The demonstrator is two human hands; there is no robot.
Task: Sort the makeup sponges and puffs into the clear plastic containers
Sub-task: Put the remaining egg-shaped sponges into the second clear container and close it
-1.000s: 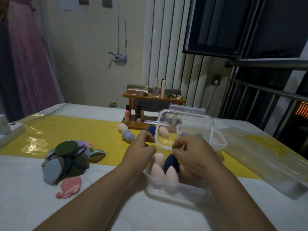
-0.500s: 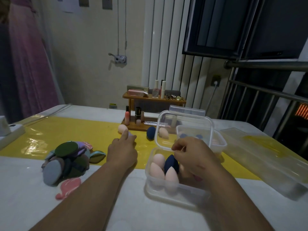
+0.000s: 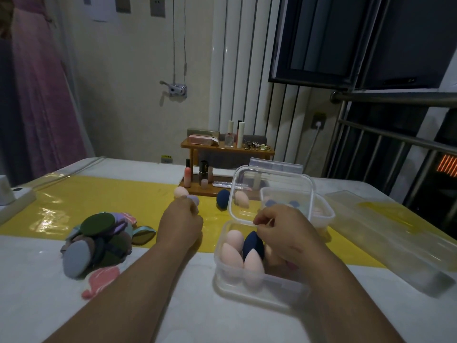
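A clear container [image 3: 259, 287] stands in front of me with its lid [image 3: 272, 184] tipped up. Inside stand pink sponges [image 3: 232, 253] and a navy sponge [image 3: 252, 246]. My right hand [image 3: 284, 231] pinches the lid's lower edge above them. My left hand [image 3: 180, 224] reaches over the yellow strip, its fingers curled round a lavender sponge [image 3: 194, 200]. Just beyond lie a pink sponge [image 3: 180, 191] and a navy sponge [image 3: 222, 199]. Several flat puffs [image 3: 99, 238] are piled at the left. A second clear container [image 3: 324, 214] sits behind the lid.
A wooden shelf [image 3: 227, 149] with cosmetics stands at the table's far edge. A long clear plastic box [image 3: 395, 241] lies at the right, with metal railing [image 3: 395, 142] beyond it. A white power strip [image 3: 14, 199] sits at the far left. A pink puff [image 3: 101, 280] lies near my left forearm.
My left hand moved away from the container, forward and left to the loose sponges, and closed on the lavender one. My right hand stayed at the lid.
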